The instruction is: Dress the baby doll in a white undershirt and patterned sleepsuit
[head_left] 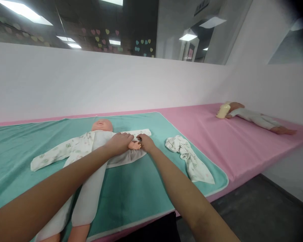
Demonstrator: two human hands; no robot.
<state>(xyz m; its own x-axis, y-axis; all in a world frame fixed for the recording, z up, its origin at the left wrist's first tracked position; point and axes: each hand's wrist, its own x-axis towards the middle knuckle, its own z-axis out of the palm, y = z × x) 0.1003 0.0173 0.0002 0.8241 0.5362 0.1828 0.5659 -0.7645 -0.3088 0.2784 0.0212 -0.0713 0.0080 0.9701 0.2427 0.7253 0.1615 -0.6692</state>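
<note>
A baby doll [102,125] lies on its back, dressed in white leggings [89,198]. A white printed baby shirt [79,144] is partly on it, one sleeve stretched out to the left. The other side of the shirt lies spread under the doll's bare arm. My left hand [119,144] is closed around that forearm, just above the small doll hand [134,145]. Close beside the doll hand, my right hand [146,143] has its fingers curled in by the shirt's sleeve [144,132]. What its fingertips hold is hidden.
A teal towel [131,191] covers part of the pink padded table [191,124]. A crumpled printed garment [189,156] lies to the right. Farther right are a pale yellow bottle [223,111] and a second doll [257,118] by the wall.
</note>
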